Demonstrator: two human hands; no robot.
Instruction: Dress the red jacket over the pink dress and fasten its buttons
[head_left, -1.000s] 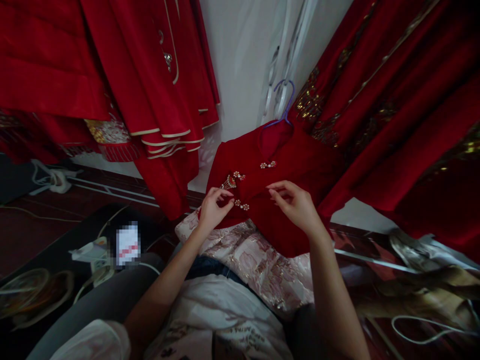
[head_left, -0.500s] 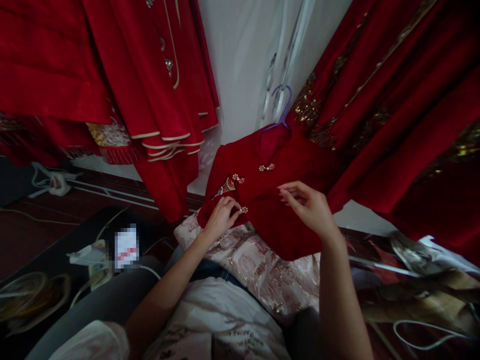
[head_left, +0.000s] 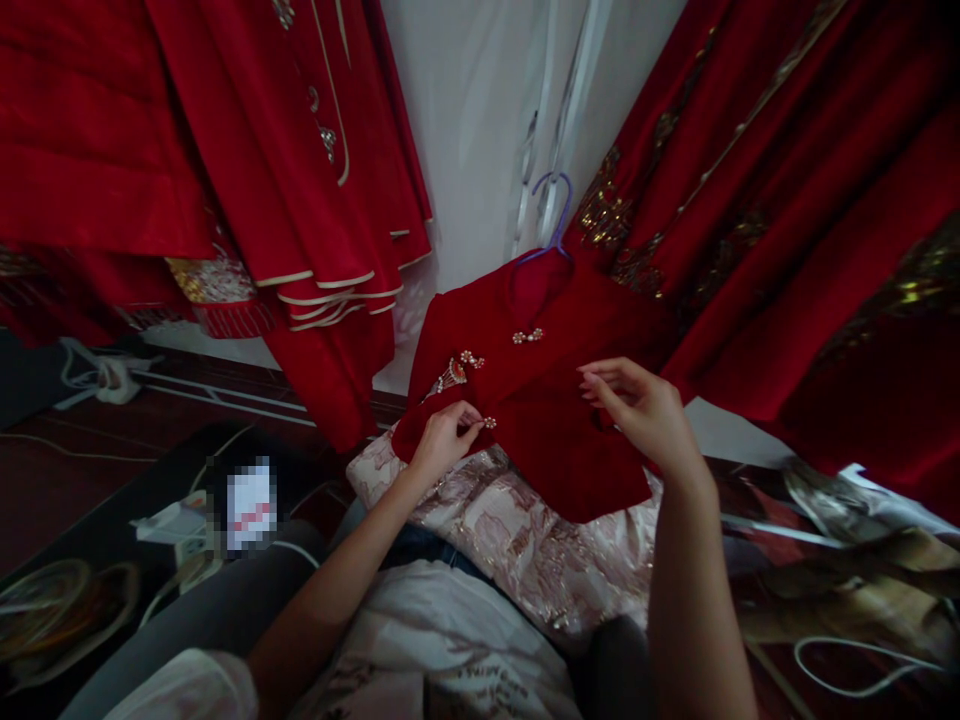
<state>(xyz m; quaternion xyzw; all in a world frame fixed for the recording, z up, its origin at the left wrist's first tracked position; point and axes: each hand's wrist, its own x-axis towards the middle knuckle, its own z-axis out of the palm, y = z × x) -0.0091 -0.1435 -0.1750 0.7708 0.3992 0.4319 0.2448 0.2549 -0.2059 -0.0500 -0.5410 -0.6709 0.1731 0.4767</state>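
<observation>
A dark red garment (head_left: pixel 577 430) lies over my lap, with a purple hanger (head_left: pixel 555 210) in its neck. My left hand (head_left: pixel 448 437) pinches the garment's edge at a small beaded flower fastener (head_left: pixel 490 423). Another pair of flower fasteners (head_left: pixel 528 336) sits below the collar, and a beaded fan-shaped ornament (head_left: pixel 453 374) decorates the chest. Above the garment's right half, my right hand (head_left: pixel 630 400) is raised, thumb and fingers drawn together. Whatever is between them is too small to make out. Beneath the garment is a pink floral brocade (head_left: pixel 525 530).
Red garments with pale piping (head_left: pixel 322 200) hang at the left, and gold-embroidered red ones (head_left: pixel 750 200) at the right. A blurred-out phone-like screen (head_left: pixel 250 503) stands by a white power strip (head_left: pixel 191 545) at lower left. A white cable loop (head_left: pixel 862 665) lies at lower right.
My right hand has moved a little to the right, farther from the left hand. The left hand keeps its pinch at the flower fastener. The view has shifted slightly.
</observation>
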